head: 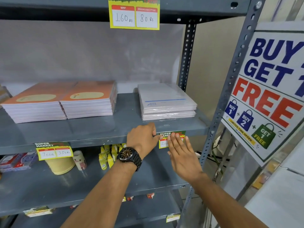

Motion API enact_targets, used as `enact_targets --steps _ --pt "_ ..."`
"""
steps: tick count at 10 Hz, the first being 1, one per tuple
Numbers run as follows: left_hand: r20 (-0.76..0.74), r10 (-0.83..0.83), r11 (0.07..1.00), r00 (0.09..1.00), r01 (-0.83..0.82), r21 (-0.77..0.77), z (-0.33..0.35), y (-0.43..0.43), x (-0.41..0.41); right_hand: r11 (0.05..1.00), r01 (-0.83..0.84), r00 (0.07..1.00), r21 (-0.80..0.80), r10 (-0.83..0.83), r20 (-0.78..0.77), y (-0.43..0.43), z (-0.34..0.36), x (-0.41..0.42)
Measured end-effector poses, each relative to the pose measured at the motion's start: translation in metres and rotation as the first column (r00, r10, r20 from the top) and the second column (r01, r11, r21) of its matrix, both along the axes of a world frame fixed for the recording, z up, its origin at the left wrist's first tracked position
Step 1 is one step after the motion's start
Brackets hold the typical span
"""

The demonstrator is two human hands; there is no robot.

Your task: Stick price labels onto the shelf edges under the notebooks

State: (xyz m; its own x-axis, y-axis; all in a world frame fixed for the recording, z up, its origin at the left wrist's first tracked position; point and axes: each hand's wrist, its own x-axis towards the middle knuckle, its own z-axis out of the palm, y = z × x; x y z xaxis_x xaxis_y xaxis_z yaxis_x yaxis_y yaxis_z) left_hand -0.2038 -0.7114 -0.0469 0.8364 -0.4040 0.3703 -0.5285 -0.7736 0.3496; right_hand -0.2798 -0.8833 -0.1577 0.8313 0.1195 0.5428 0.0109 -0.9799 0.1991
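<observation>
A yellow-and-green price label [163,142] lies against the grey shelf edge [98,140] under the white notebook stack [166,102]. My left hand [143,137], a black watch on its wrist, touches the label's left end with thumb and fingertip. My right hand [181,153] is flat, its straight fingers lying over the label's right half and hiding the second price. Two orange notebook stacks [62,102] lie to the left on the same shelf. Below them another label [54,151] reads 700 and 350.
A label [134,14] reading 160 and 80 hangs from the shelf above. The lower shelf holds a tape roll [60,165], small yellow bottles [107,155] and boxes [16,162]. A slotted upright [230,89] and a "Buy, get, free" poster [269,89] stand close on the right.
</observation>
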Motion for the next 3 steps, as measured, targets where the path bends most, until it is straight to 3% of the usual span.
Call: enact_targets --steps 2,3 --pt "-0.007 -0.045 0.998 0.999 0.045 0.051 0.006 0.010 -0.012 1.000 0.001 1.000 0.024 -0.001 -0.028 0.006 0.012 -0.014" --pt "0.012 -0.057 0.998 0.998 0.057 0.017 0.009 0.025 -0.016 0.978 -0.079 0.996 0.193 0.071 0.050 0.018 0.028 -0.019"
